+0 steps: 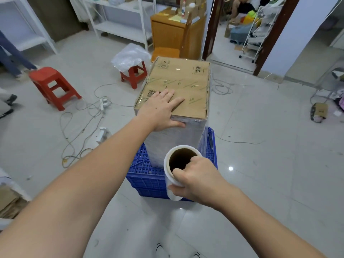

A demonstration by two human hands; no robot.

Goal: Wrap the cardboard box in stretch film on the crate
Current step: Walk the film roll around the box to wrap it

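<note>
A tall cardboard box (186, 84) stands upright on a blue plastic crate (147, 174). Shiny stretch film covers its sides. My left hand (162, 110) lies flat on the near left corner of the box top, fingers straight, thumb down over the front edge. My right hand (195, 175) grips a roll of stretch film (176, 164) held upright in front of the box, with fingers hooked into its brown cardboard core and the thumb round the outside. A sheet of film runs from the roll to the box's right side.
Two red plastic stools (54, 86) (135, 73) stand on the tiled floor to the left, one bearing a plastic bag. Loose cables (83, 116) trail across the floor. A wooden cabinet (173, 32) and white shelving (119, 25) stand behind. A person's legs are at far left.
</note>
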